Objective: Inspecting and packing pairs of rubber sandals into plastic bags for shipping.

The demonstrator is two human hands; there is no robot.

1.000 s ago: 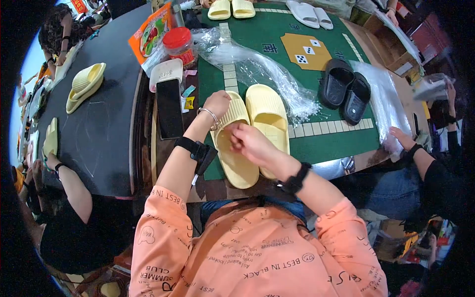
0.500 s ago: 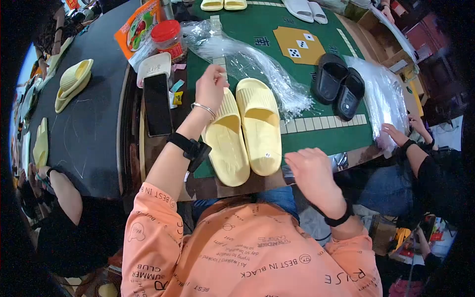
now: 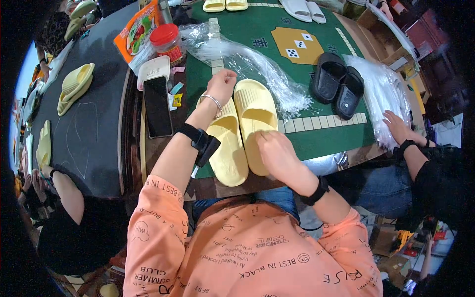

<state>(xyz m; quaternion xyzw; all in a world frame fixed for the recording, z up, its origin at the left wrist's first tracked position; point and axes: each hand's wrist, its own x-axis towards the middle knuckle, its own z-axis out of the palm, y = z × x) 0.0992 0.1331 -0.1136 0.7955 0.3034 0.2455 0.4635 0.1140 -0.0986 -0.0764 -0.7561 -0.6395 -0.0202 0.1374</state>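
Observation:
A pair of pale yellow slide slippers lies side by side in front of me, toes pointing away. My left hand is above the toe of the left slipper, fingers pinched together; anything between them is too small to make out. Over the footbed of the right slipper is my right hand, its fingers closed and bent down. What it holds, if anything, is hidden. Just beyond the slippers spreads a bundle of thin clear plastic strands.
Black slippers lie to the right, near a clear plastic bag touched by another person's hand. On my left are a phone, a red-lidded jar and a white tray. More yellow slippers rest on the dark table.
My right hand has moved left and inward, from beside the right slipper to over its footbed. My left hand has shifted slightly to the right above the left slipper's toe.

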